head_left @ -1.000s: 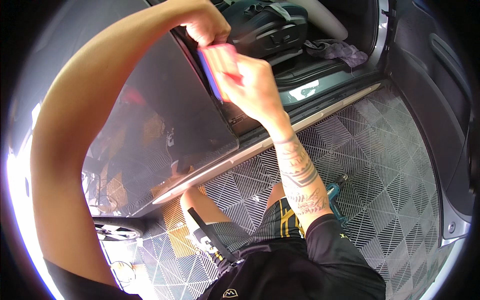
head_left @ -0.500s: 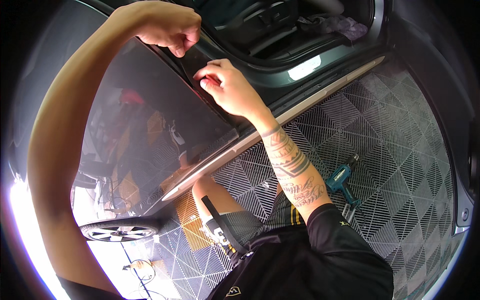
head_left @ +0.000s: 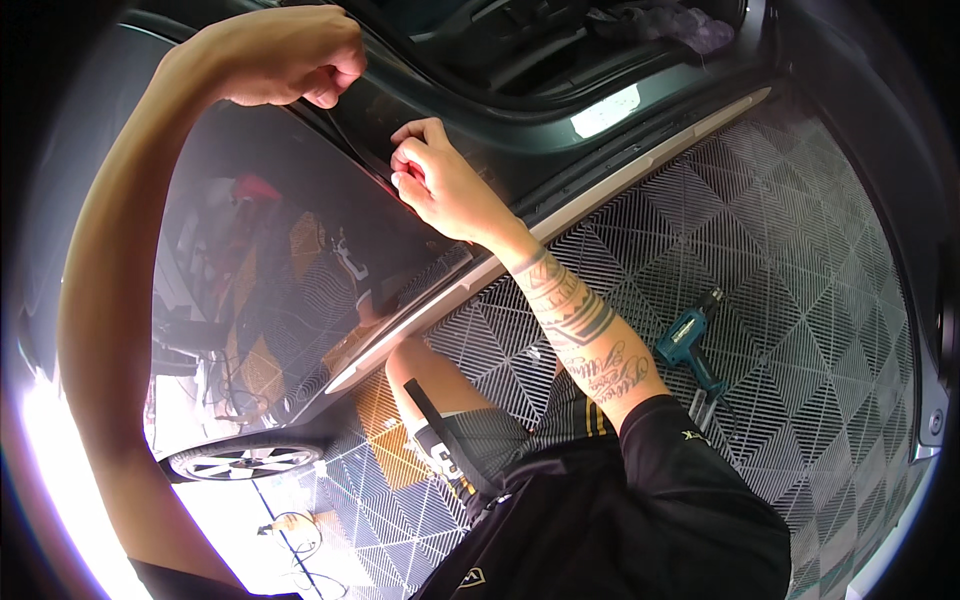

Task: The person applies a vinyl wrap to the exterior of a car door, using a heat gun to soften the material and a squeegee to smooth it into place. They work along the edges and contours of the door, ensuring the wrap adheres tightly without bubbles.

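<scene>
My left hand [head_left: 305, 62] is up at the edge of a glossy dark grey car panel [head_left: 250, 260]. Its fingers are curled in tightly, and whatever they grip is hidden. Lower along the same edge is my right hand [head_left: 440, 185], close to the dark door frame. Thumb and fingers are pinched together around a small red thing, of which only a bit shows between them. A dark seam [head_left: 350, 150] runs between the two hands, along the panel's edge.
An open door space shows the car's interior, with a crumpled greyish-purple cloth [head_left: 690, 28]. Below runs a pale sill strip [head_left: 600, 205]. A teal and black heat gun [head_left: 690, 345] lies on the tiled grating floor [head_left: 790, 250]. A wheel [head_left: 245, 462] and cables [head_left: 295, 535] are lower left.
My left hand has shifted left along the panel's edge, its fingers still curled. My right hand has moved slightly down, and less of the red thing shows.
</scene>
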Available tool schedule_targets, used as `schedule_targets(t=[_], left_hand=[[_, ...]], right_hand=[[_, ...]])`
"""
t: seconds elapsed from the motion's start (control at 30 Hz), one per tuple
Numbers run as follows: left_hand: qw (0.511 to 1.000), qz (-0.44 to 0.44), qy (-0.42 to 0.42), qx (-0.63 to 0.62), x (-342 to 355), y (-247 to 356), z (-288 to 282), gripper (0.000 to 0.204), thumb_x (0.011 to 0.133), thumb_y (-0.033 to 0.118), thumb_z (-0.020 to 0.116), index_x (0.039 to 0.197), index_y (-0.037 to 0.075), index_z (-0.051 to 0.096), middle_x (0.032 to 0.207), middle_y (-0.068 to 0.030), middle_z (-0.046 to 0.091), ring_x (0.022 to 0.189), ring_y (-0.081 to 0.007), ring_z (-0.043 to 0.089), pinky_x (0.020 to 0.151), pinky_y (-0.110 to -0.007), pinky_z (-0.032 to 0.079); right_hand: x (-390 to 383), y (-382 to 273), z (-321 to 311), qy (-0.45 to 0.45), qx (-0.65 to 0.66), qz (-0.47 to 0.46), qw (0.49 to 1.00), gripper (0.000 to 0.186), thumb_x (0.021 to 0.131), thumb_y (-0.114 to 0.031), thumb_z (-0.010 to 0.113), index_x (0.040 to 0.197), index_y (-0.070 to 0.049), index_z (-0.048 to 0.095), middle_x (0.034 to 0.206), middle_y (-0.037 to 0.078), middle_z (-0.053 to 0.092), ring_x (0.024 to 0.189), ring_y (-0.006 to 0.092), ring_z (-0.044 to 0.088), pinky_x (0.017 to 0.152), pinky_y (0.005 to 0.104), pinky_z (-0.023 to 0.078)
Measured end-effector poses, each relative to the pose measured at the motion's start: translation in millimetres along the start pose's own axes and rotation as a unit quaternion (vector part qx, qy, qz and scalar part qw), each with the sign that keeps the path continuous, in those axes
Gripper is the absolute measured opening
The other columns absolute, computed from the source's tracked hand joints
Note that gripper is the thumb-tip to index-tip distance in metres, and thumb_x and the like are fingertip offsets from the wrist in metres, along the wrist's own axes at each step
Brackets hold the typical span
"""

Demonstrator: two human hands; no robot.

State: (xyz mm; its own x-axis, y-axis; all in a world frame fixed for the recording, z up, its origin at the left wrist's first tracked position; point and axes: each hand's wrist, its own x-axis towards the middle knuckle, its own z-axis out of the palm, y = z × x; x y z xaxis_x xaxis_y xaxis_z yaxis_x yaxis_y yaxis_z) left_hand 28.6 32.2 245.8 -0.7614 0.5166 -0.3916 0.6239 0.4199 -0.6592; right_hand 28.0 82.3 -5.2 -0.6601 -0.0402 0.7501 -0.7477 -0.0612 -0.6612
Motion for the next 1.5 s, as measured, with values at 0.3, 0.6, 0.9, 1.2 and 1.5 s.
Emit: schedule_targets(t=[0.3, 0.6, 0.9, 1.2, 1.5], left_hand=[[0.998, 0.014, 0.052, 0.024, 19.3, 44.5, 74.0, 0.022, 0.079, 0.024, 0.067, 0.073, 0.003, 0.064, 0.074, -0.0111, 0.063, 0.073, -0.03, 0.063, 0.061, -0.039, 0.049], [0.997, 0.045, 0.001, -0.058, 37.5, 50.8, 62.3, 0.015, 0.074, 0.016, 0.07, 0.072, 0.002, 0.067, 0.067, -0.0126, 0.063, 0.07, -0.0305, 0.063, 0.063, -0.041, 0.048], [0.987, 0.109, -0.066, -0.103, 46.6, 34.2, 52.1, 0.02, 0.07, 0.018, 0.074, 0.08, 0.001, 0.07, 0.068, -0.0109, 0.064, 0.068, -0.0259, 0.064, 0.06, -0.037, 0.046], [0.969, 0.062, -0.24, 0.019, 80.2, 11.7, 54.6, 0.033, 0.08, 0.02, 0.056, 0.109, 0.005, 0.065, 0.102, -0.0115, 0.066, 0.089, -0.0263, 0.061, 0.074, -0.039, 0.048], [0.975, 0.082, -0.206, -0.016, 54.5, 23.4, 42.8, 0.042, 0.082, 0.032, 0.055, 0.113, 0.005, 0.062, 0.112, -0.0122, 0.063, 0.098, -0.0276, 0.059, 0.08, -0.04, 0.048]], right_hand=[[5.0, 12.3, 3.9, 0.054, 0.015, -0.027, 0.998, 0.008, 0.08, -0.002, 0.056, 0.083, 0.003, 0.05, 0.11, 0.018, 0.039, 0.078, 0.0264, 0.053, 0.073, 0.0344, 0.047], [-3.7, 30.6, -6.3, 0.05, 0.206, 0.089, 0.973, 0.02, 0.081, -0.005, 0.065, 0.097, 0.003, 0.056, 0.108, 0.012, 0.046, 0.094, 0.0196, 0.055, 0.079, 0.0303, 0.048], [-67.4, -37.1, -51.5, 0.043, 0.475, 0.343, 0.809, 0.027, 0.076, -0.006, 0.053, 0.102, 0.004, 0.055, 0.095, 0.021, 0.063, 0.088, 0.0312, 0.065, 0.079, 0.0417, 0.054], [4.2, -78.8, -2.2, 0.097, -0.21, -0.071, 0.97, 0.011, 0.077, -0.006, 0.061, 0.073, 0.003, 0.057, 0.066, 0.021, 0.061, 0.063, 0.037, 0.063, 0.058, 0.0427, 0.051], [8.7, -67.0, 3.3, 0.034, -0.243, -0.029, 0.969, 0.019, 0.083, -0.014, 0.062, 0.09, 0.004, 0.061, 0.071, 0.018, 0.064, 0.065, 0.0276, 0.065, 0.06, 0.0332, 0.05]])
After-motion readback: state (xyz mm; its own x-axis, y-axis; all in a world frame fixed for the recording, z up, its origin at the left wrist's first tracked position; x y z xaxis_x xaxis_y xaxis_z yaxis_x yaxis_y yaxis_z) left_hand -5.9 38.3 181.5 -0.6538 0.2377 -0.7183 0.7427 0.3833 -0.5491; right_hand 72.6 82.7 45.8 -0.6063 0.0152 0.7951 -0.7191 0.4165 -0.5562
